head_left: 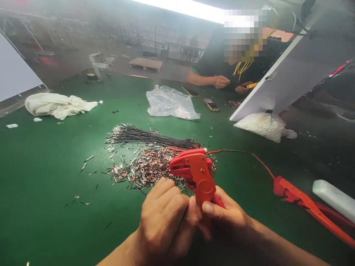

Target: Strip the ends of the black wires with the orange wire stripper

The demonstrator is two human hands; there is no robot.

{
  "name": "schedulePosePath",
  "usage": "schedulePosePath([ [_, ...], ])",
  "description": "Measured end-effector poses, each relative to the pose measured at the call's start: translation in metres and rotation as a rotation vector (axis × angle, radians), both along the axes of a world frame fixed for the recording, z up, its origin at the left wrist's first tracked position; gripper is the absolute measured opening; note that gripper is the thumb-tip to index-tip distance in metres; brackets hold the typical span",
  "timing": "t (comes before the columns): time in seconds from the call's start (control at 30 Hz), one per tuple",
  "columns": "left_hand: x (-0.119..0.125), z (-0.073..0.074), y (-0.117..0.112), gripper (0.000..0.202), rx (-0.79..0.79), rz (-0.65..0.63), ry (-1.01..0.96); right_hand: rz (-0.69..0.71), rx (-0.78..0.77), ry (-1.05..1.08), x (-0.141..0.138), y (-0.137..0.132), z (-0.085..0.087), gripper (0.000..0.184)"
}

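Observation:
My right hand (226,218) grips the handles of a red wire stripper (195,171), its jaws pointing left above the green table (50,173). My left hand (163,218) is closed beside it, its fingers pinching a thin dark wire (183,218) near the tool's lower body. Just beyond the tool lies a heap of stripped copper and black wire scraps (144,168). Behind that heap rests a bundle of thin black wires (146,137).
A second red plier tool (305,203) with a red cable lies at right, by a white block (332,197). Also on the table: a white cloth (55,105), clear plastic bags (170,103), two phones (210,105). A person sits working at the far side, under a slanted white board (299,70).

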State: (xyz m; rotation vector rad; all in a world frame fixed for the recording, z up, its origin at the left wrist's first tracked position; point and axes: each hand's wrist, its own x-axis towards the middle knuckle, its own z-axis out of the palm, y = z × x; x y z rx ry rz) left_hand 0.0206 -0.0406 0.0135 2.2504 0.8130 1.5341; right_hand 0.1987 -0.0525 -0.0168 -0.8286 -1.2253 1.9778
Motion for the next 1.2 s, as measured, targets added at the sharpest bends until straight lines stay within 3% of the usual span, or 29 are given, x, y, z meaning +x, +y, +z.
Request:
schedulePosePath([
  [0.27, -0.001, 0.001, -0.001, 0.023, -0.007, 0.011, 0.021, -0.033, -0.051, 0.079, -0.002, -0.002, -0.001, 0.044],
  [0.5, 0.0, -0.001, 0.001, 0.023, -0.028, 0.029, 0.007, -0.036, -0.033, -0.008, -0.001, -0.004, 0.003, 0.046],
  [0.67, -0.001, -0.002, 0.003, 0.022, -0.043, 0.04, -0.026, -0.111, -0.048, -0.045, -0.004, -0.007, 0.006, 0.044],
  [0.93, -0.002, -0.011, 0.005, 0.019, -0.256, 0.04, -0.103, -0.233, -0.089, -0.149, -0.006, -0.005, 0.01, 0.049],
  [1.03, -0.002, -0.011, 0.005, 0.022, -0.38, 0.066, -0.138, -0.218, -0.083, -0.063, -0.005, -0.001, 0.01, 0.045],
  [1.2, -0.001, -0.007, 0.007, 0.029, -0.599, 0.068, -0.108, -0.338, 0.09, 0.04, -0.001, 0.007, 0.009, 0.027],
])
